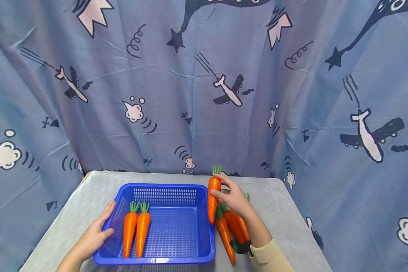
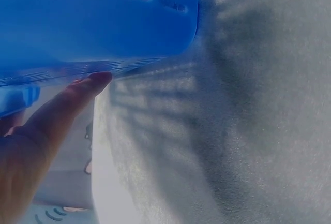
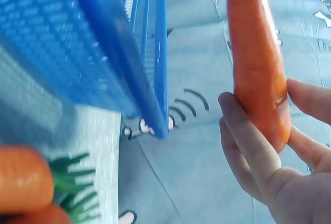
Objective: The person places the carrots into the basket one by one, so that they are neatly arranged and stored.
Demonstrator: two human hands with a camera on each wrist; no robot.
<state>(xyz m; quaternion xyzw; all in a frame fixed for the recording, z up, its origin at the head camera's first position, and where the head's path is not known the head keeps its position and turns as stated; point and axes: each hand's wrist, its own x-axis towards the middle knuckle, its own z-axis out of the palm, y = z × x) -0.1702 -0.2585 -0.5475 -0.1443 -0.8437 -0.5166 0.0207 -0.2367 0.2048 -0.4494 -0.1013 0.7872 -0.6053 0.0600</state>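
A blue plastic basket (image 1: 163, 260) sits on the grey table and holds two carrots (image 1: 136, 232) side by side at its left. My left hand (image 1: 100, 230) rests flat against the basket's left wall (image 2: 98, 22), fingers straight. My right hand (image 1: 231, 196) holds an orange carrot (image 1: 213, 198) upright, green top up, just over the basket's right rim (image 3: 158, 63); thumb and fingers (image 3: 248, 146) pinch the carrot (image 3: 258, 63). Several more carrots (image 1: 232, 228) lie on the table right of the basket, under my right wrist.
The grey table (image 1: 285, 211) ends at the front and both sides. A blue curtain (image 1: 204, 94) printed with planes and clouds hangs right behind it. Bare table surface (image 2: 248, 131) lies left of the basket.
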